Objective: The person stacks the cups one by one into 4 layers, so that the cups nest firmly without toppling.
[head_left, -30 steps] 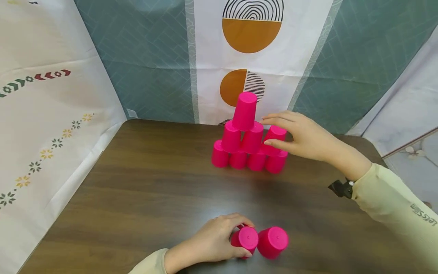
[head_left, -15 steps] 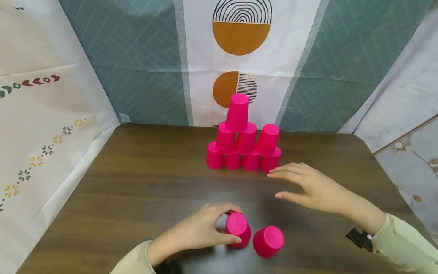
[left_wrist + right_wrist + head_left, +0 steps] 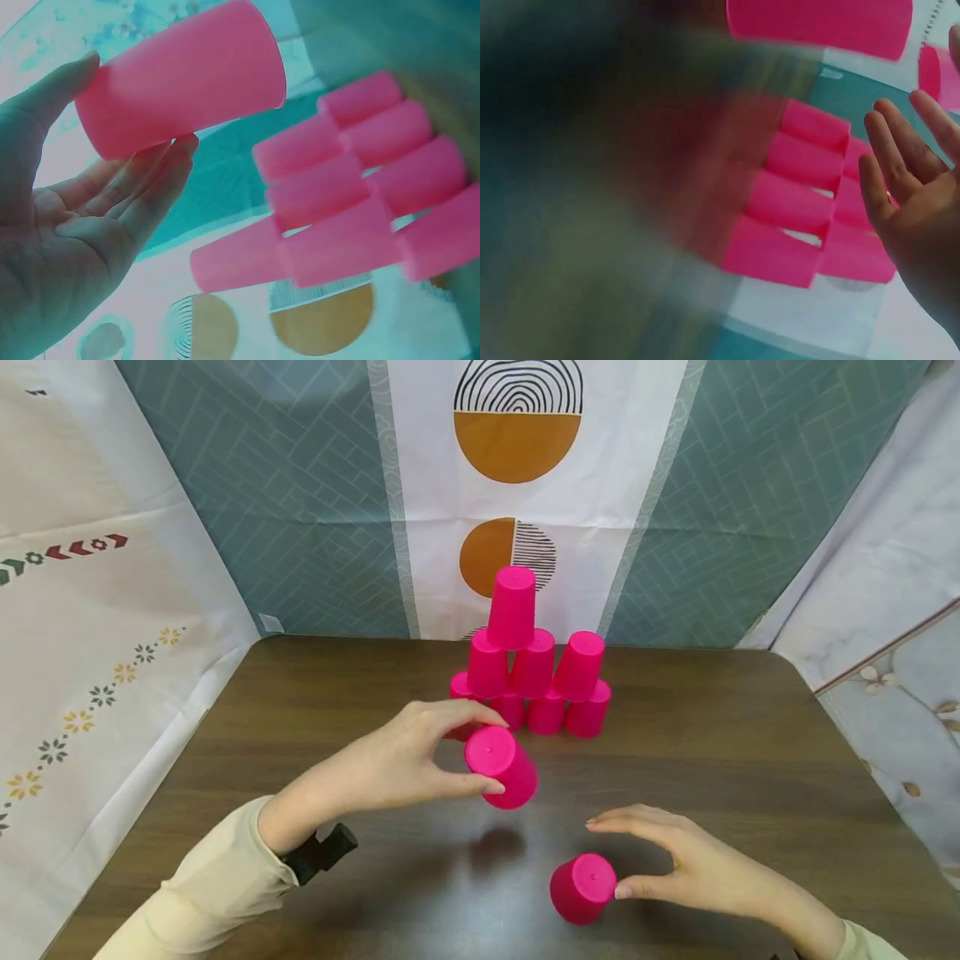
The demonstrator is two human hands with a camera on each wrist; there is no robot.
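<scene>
My left hand [image 3: 405,758] grips a pink plastic cup [image 3: 507,770] between thumb and fingers, base up, lifted above the table. In the left wrist view, that held cup [image 3: 187,79] leans sideways, clear of the stack. My right hand [image 3: 693,870] is spread beside a second upturned pink cup [image 3: 577,895] on the table. Its thumb tip is at the cup's side; contact cannot be told. Farther back stands a pyramid of upturned pink cups: a bottom row [image 3: 587,717] of several, a middle row [image 3: 579,667] of three, and one top cup [image 3: 513,608] over the left pair.
The dark wooden table [image 3: 315,685] reaches back to a patterned curtain [image 3: 322,527]. A pale cloth [image 3: 97,693] hangs along the left side and a marble-patterned one [image 3: 892,635] along the right. The held cup's shadow falls on the tabletop.
My left hand has lifted its cup off the table and carried it forward toward the pyramid. My right hand has come back from the pyramid to the remaining near cup.
</scene>
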